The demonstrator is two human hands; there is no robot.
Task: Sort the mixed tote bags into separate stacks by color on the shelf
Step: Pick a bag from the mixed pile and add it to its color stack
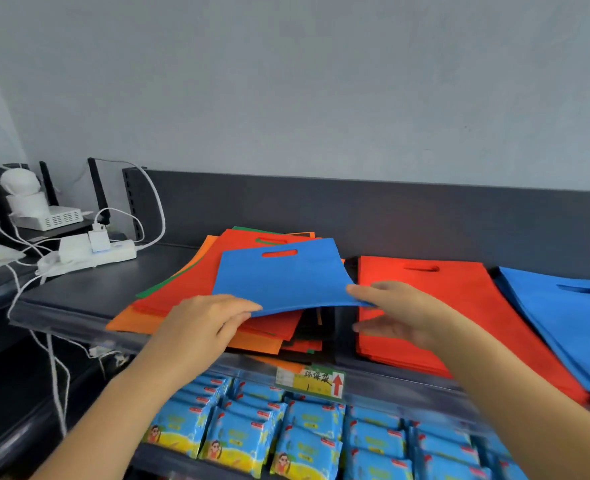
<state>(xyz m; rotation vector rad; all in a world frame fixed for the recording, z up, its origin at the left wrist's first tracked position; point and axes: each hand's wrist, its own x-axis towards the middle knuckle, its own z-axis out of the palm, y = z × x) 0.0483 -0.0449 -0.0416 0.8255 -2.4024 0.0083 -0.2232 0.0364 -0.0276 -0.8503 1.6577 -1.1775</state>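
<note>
1. The mixed pile (196, 289) lies left of centre on the dark shelf (89, 289). Orange, red and green edges are fanned out and skewed in it.
2. The left hand (203, 320) reaches in over the pile's near edge. Its fingers are nearly straight, with the tips at the near-left corner of the top bag. I cannot tell whether a thumb closes on that corner.
3. The blue bag (279, 278) is the top sheet of the mixed pile. Its near edge is raised and bowed between the two hands, while its far edge, the one with the handle slot, rests on the red bags beneath. The long axis runs left to right, roughly parallel to the shelf front.
4. The right hand (394, 306) pinches the near-right corner, thumb on top and fingers underneath. The lower fingers are blurred.
5. The red stack (460, 296) lies just right of the right hand, squared up, with its slot to the rear.
6. The blue stack (563, 317) is at the far right, beyond the red stack and running out of view.
7. Judgement: the bag's destination lies rightward of both hands, across the red stack. The right hand is the nearer one and looks likely to lead the carry. The bag's orientation already matches the blue stack, so a sideways slide without rotation should do.
</note>
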